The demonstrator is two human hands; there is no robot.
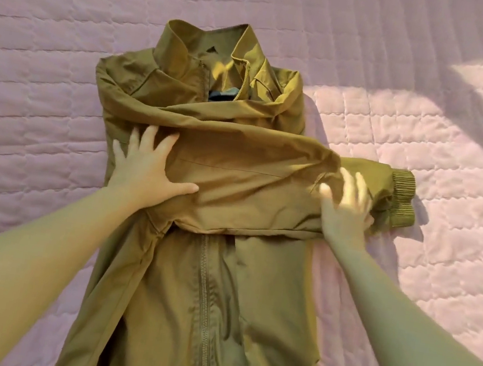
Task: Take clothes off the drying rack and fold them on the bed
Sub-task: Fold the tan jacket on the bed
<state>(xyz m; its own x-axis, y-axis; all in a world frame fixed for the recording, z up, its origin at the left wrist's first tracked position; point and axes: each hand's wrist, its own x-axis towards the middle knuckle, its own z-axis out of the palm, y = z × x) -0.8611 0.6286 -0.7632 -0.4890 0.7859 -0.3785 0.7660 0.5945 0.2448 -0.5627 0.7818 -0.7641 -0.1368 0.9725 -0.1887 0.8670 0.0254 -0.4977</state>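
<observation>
An olive-brown zip jacket (187,284) lies front up on the pink quilted bed (48,60), collar at the far end. One sleeve is folded across the chest, and its ribbed cuff (400,200) sticks out past the jacket's right side. My left hand (145,168) presses flat with spread fingers on the left part of that sleeve. My right hand (345,211) is blurred, fingers straight, resting on the sleeve near the cuff. The drying rack is out of view.
The pink quilt fills the view on all sides of the jacket. A patch of sunlight (473,154) falls across the quilt at the right.
</observation>
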